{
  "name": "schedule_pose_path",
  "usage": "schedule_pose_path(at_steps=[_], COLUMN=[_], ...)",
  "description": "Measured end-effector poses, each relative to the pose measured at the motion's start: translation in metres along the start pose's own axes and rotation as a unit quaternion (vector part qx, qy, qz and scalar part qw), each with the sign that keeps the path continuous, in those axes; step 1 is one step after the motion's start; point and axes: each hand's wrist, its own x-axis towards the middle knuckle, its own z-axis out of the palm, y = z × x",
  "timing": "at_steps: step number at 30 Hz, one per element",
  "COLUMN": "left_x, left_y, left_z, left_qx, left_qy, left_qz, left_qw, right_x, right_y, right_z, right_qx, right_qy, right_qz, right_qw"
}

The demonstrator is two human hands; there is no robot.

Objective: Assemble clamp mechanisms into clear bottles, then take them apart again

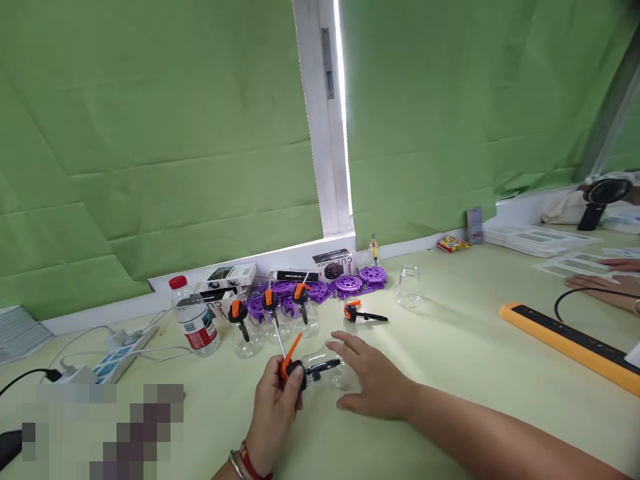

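left hand (274, 400) clamped on sprayer (293, 365), keeping it in the neck | right hand (367, 383) fingers spread, pinning bottle (327, 372) flat to surface (450, 347)

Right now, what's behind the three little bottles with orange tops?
Behind the three bottles lie purple round wheel parts, then small boxes along the wall. The bottles cover some of the purple pieces, so their number cannot be told.

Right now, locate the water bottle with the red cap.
The water bottle stands upright at left of the head view, between the white power strip and the row of clear flasks.
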Motion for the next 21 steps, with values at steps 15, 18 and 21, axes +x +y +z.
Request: schedule_pose_path(at_steps=[15,18,21], left_x=[-0.013,-0.013,-0.012], left_y=[-0.006,-0.005,-0.005], left_z=[-0.001,-0.002,-0.002], left_qx=[0.266,0.267,0.273], left_qy=[-0.22,-0.223,-0.227], left_qz=[0.19,0.181,0.183], left_qw=[0.919,0.92,0.917], right_x=[0.022,0.03,0.037], right_y=[0.029,0.034,0.037], right_z=[0.009,0.01,0.011], right_qx=[-0.101,-0.157,-0.192], right_qy=[0.077,0.088,0.096], right_qz=[0.187,0.184,0.183], right_qw=[0.974,0.966,0.959])
